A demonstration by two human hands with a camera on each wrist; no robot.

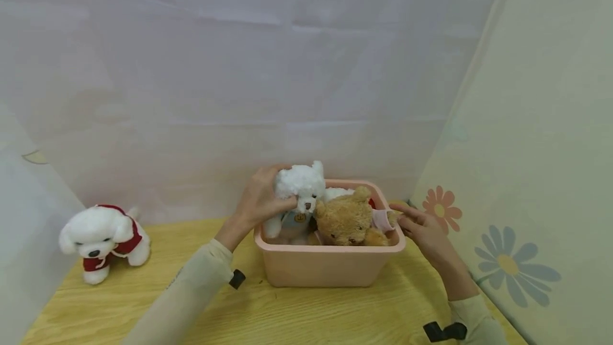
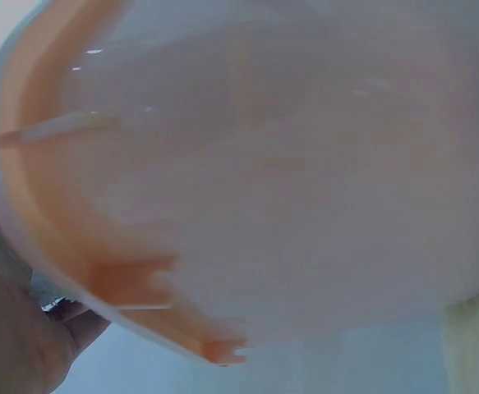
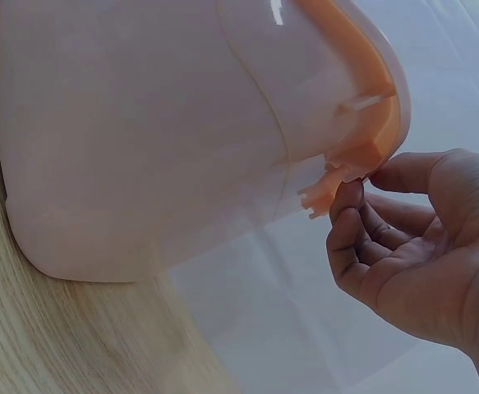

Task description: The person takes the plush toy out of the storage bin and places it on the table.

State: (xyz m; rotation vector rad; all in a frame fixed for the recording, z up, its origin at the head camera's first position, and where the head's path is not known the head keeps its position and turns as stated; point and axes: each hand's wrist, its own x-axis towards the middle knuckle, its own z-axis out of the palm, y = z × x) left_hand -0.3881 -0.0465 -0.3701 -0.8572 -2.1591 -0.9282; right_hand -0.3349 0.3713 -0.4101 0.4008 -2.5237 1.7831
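Note:
A pink plastic bin (image 1: 330,268) stands on the wooden table. My left hand (image 1: 261,196) grips a white plush bear (image 1: 301,182) by the head, over the bin's left part; the bear's lower body is inside. A brown plush bear (image 1: 342,220) with a pink sleeve lies in the bin beside it. My right hand (image 1: 426,233) is at the bin's right rim, and in the right wrist view its thumb and fingers pinch the rim (image 3: 399,115). The left wrist view mostly shows the bin's outer wall (image 2: 288,205), with part of my left hand (image 2: 17,320) at the edge.
A white plush dog (image 1: 102,230) in red clothing stands on the table (image 1: 191,238) at the left. More white plush shows behind the brown bear, mostly hidden. Pale cloth (image 1: 230,95) hangs behind, and a flower-printed panel (image 1: 541,148) rises on the right.

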